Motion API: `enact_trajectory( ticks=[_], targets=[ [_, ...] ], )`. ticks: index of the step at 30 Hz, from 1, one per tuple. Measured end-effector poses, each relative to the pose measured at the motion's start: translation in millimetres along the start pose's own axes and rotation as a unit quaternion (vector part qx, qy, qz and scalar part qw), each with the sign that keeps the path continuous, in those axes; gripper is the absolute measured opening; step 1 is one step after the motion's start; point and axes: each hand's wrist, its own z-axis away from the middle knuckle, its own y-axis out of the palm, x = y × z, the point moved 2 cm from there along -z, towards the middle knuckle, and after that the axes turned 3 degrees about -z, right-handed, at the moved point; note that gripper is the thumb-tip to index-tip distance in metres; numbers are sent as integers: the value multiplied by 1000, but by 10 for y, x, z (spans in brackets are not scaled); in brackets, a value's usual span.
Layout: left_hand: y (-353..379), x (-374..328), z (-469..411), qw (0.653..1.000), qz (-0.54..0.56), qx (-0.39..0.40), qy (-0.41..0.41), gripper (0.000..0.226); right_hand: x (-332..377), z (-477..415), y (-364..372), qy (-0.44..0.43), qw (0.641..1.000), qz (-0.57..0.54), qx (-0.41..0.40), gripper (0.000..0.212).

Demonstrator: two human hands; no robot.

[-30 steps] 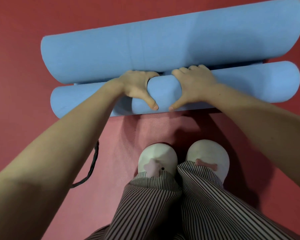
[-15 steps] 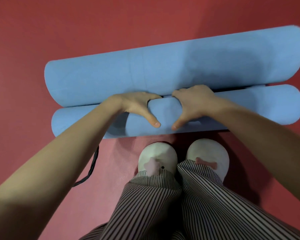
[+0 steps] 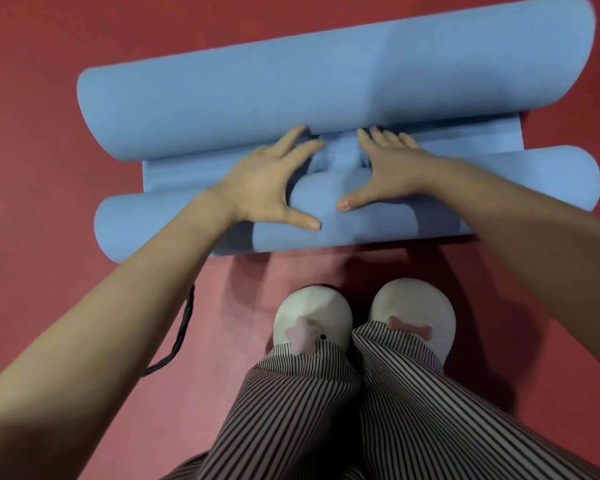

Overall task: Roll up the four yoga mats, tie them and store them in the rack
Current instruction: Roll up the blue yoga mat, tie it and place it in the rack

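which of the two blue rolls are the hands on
The thinner roll, nearest the shoes: the left hand and right hand lie spread across it. The fatter roll lies farther off, beyond the fingertips.

Both arms reach forward and down, bare forearms converging toward centre. The left hand [image 3: 262, 188] is palm down, its fingers [image 3: 293, 142] straight, slightly spread and pointing away from the body, with the left thumb [image 3: 302, 221] splayed inward. The right hand [image 3: 387, 173] mirrors it: palm down, fingers straight, right thumb [image 3: 349, 201] angled in. The thumb tips are near each other, not touching. Neither hand is curled round anything. Fingertips are slightly blurred.
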Motion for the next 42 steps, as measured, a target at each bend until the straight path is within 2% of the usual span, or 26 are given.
enact_trajectory(
  ticks=[2,4,7,12,16,18,19,21,22,24,27,29,31,34,36,39,42],
  targets=[
    [117,-119,21,995,-93,24,23,129,-17,-24,-17,-3,1000,2,-6,133],
    [243,-193,26,991,-133,25,6,129,-26,-16,-5,-4,1000,-9,-7,133],
    [249,-201,-15,992,-128,2,-4,121,-49,-6,9,2,999,-46,-16,129],
    [148,-159,-140,995,-98,35,-5,114,-38,-27,-78,17,997,-81,11,133],
    [54,-158,-197,995,-78,56,6,104,-56,7,-51,6,995,-104,13,127],
    [85,-138,-192,994,-33,101,3,96,-47,87,-38,-17,994,-104,-5,121],
    [136,-125,-166,989,29,145,-6,91,-31,130,-38,-33,994,-98,-21,118],
    [284,-117,-102,957,188,221,-19,87,26,201,-36,-60,995,-57,-49,112],
    [349,-102,-90,941,245,233,-26,86,60,225,-14,-65,996,-30,-43,109],
    [398,-81,-107,928,283,238,-34,89,120,275,62,-61,998,8,0,107],
    [415,-54,-142,928,264,259,-38,105,163,362,151,-70,993,88,40,113],
    [401,-73,-126,936,237,257,-37,102,167,399,178,-74,990,117,37,115],
    [360,-106,-83,954,198,223,-33,104,172,415,182,-75,989,126,25,113],
    [301,-101,54,987,102,108,-66,123,181,388,165,-72,991,112,20,113],
    [312,-88,159,990,93,47,-90,125,186,337,126,-73,991,109,29,115],
    [306,-77,183,985,113,56,-116,123,188,277,109,-74,990,113,51,102],
    [265,-132,154,988,70,97,-99,120,183,221,95,-74,990,109,43,94]
  ],
)
